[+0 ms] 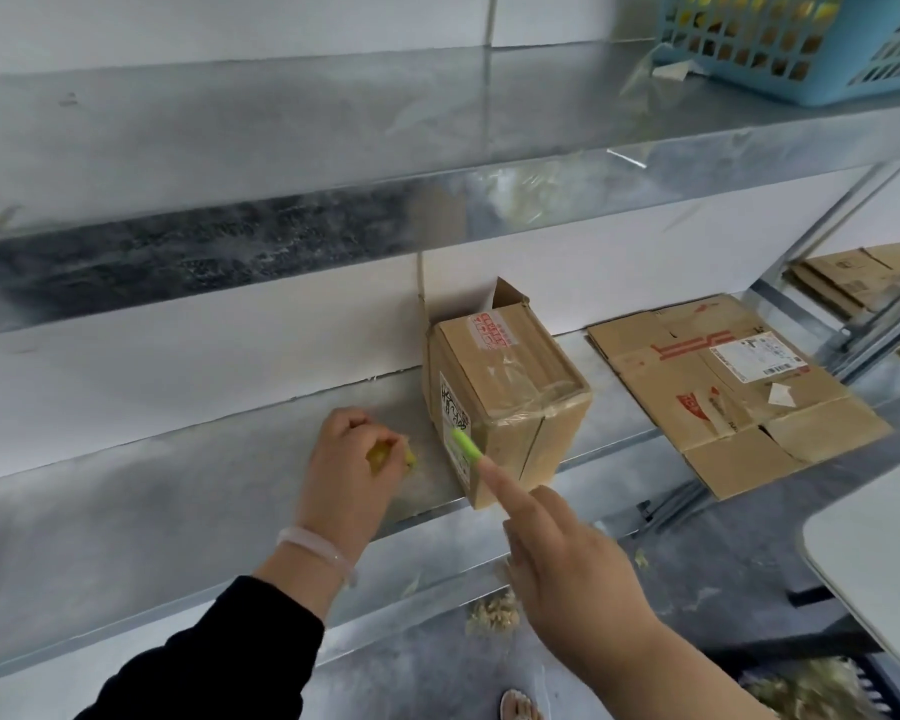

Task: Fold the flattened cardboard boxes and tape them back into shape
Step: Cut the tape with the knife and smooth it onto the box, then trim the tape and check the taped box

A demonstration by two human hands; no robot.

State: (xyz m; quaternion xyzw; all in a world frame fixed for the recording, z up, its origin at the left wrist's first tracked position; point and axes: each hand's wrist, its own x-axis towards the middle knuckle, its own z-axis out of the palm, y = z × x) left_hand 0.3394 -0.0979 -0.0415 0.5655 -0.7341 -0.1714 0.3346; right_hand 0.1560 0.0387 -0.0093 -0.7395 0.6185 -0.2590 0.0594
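**Storage bay: room and fittings**

Galvanised sheet-metal upper shelf (281, 137) spans the view, its front lip dark and mottled. A matching lower shelf (152, 511) sits beneath it. Plain white wall (204, 366) stands behind both, with a vertical panel seam. A slanted grey metal brace (835, 236) is at the right. A blue perforated plastic basket (801, 49) stands on the upper shelf, far right. Grey concrete floor (697, 579) lies below, with pale straw-like scraps (492, 613) on it. The rounded corner of a pale grey tabletop (884, 553) shows at the right edge. Light is soft and even, with faint reflections on the metal.
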